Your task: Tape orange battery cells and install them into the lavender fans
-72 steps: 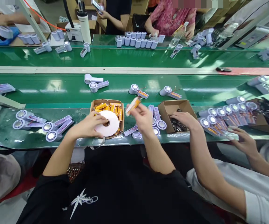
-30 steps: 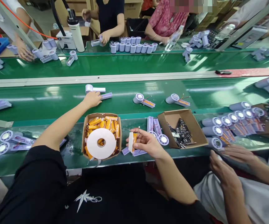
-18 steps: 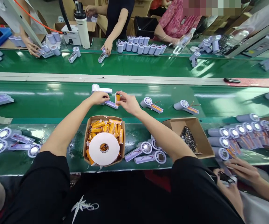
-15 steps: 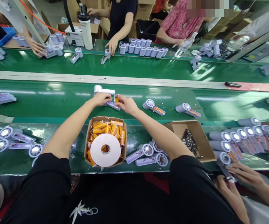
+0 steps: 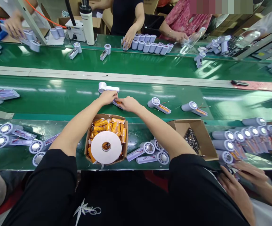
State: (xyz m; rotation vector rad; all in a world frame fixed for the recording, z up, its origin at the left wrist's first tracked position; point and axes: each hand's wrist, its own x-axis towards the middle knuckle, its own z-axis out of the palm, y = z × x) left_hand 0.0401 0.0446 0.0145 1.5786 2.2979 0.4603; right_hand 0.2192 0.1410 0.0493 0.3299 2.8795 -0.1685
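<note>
Both my hands meet over a lilac fan shell (image 5: 116, 103) lying on the green conveyor belt (image 5: 56, 97). My left hand (image 5: 107, 96) is curled over the shell's head end and holds it down. My right hand (image 5: 128, 104) pinches an orange battery (image 5: 118, 102) into the shell's open handle. Just beyond lies a white fan shell (image 5: 107, 88). Below my arms, a cardboard box of orange batteries (image 5: 107, 125) carries a white tape roll (image 5: 106, 147) on top.
Two more shells with batteries fitted (image 5: 159, 105) (image 5: 194, 109) lie on the belt to the right. Lilac shells (image 5: 150, 152) and a box of circuit boards (image 5: 192, 139) sit on the near shelf. A neighbour's hands (image 5: 242, 179) work at right; other people work across the far belt.
My right hand carried the taped battery from above the near shelf out to the belt and lowered it into the shell that my left hand reached for and holds. The camera leaned forward.
</note>
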